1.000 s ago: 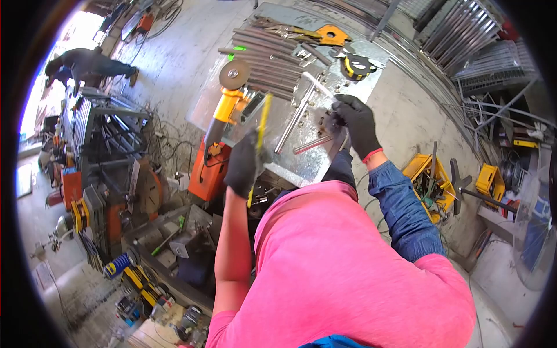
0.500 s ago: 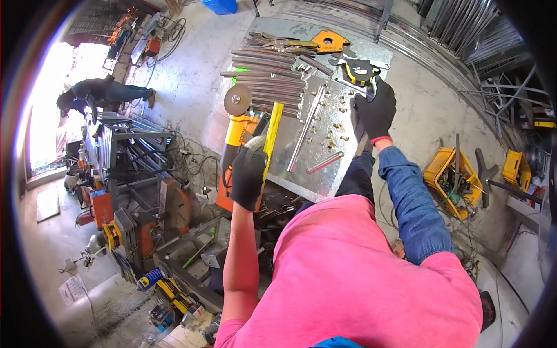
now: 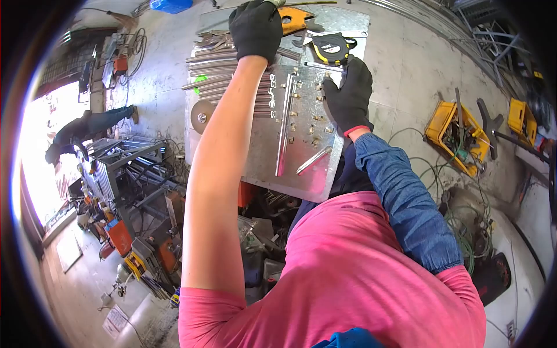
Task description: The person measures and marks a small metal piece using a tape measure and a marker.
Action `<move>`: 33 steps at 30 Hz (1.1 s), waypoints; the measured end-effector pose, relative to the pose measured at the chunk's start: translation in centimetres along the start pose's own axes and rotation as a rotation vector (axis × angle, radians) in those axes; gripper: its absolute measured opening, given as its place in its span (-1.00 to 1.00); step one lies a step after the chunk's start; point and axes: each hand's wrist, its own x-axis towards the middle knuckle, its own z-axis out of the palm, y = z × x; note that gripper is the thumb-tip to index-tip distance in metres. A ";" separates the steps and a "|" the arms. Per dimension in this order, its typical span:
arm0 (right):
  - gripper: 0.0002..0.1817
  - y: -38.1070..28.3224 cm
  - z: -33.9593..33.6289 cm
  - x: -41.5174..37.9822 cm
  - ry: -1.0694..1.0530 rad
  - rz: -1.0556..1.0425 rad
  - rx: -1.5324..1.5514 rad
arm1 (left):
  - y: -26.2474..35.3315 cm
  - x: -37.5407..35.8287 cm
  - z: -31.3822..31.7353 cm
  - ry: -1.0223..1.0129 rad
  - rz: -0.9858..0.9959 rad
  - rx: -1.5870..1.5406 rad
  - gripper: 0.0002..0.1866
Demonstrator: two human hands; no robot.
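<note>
My left hand [image 3: 256, 30], in a black glove, is closed at the far end of the metal sheet [image 3: 264, 159]. A thin yellow strip [image 3: 310, 3] sticks out beside its fingers, seen edge-on. An orange triangular magnet [image 3: 295, 21] lies near that hand. My right hand [image 3: 351, 95], also gloved, is at the sheet's right edge with thumb and fingers apart. Just beyond its fingertips lies a black and yellow tape measure [image 3: 332, 47]. Small brass-coloured pieces [image 3: 294, 112] stand in rows beside a long metal bar [image 3: 284, 127]. My left forearm hides most of the angle grinder; its disc [image 3: 202, 117] shows.
Metal rods [image 3: 214, 68] and pliers [image 3: 213, 42] lie on the sheet's left side. A shorter bar [image 3: 313, 160] rests near me. Yellow crates [image 3: 455, 136] and cables [image 3: 432, 168] are on the right floor. Another person [image 3: 87, 130] bends over near the doorway.
My left hand has moved from beside the grinder to the sheet's far end, taking the yellow strip along. My right hand stays by the tape measure, its thumb now spread. The view has shifted.
</note>
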 end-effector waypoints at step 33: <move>-0.17 -1.0 0.7 -0.6 -0.063 0.037 -0.047 | 17.6 -33.6 -14.8 -0.393 -0.707 -0.084 -0.32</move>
